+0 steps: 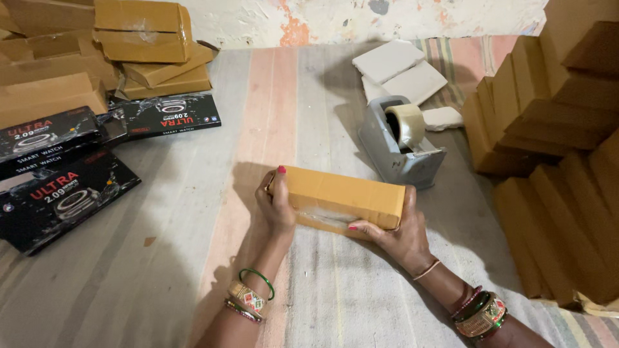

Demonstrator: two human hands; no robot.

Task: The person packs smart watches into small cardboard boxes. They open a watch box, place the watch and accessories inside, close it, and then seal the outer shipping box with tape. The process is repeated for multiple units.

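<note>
- A long brown cardboard box (342, 196) is held in the middle of the scene, lying on the striped cloth (193, 283) that covers the work surface.
- The box's left end is clasped by the left hand (276, 205), fingers wrapped up over the top edge, thumb side pressed to the near face.
- The right end is gripped by the right hand (396, 235), palm cupped round the corner, fingertips laid along the near face where a strip of clear tape shines.
- Both hands are closed on the box; neither is spread wide.
- Bangles are worn on both wrists.
- Just beyond the box, to the far right, a grey tape dispenser (400, 145) is seen, a roll of clear tape (409, 124) seated in it.
- Behind the dispenser, white flat packets (400, 71) are stacked against the wall.
- On the right, brown boxes (554, 161) are piled high, well apart from the hands.
- On the left, black printed cartons (64, 187) are spread out, with more brown parcels (148, 45) heaped at the far left.
</note>
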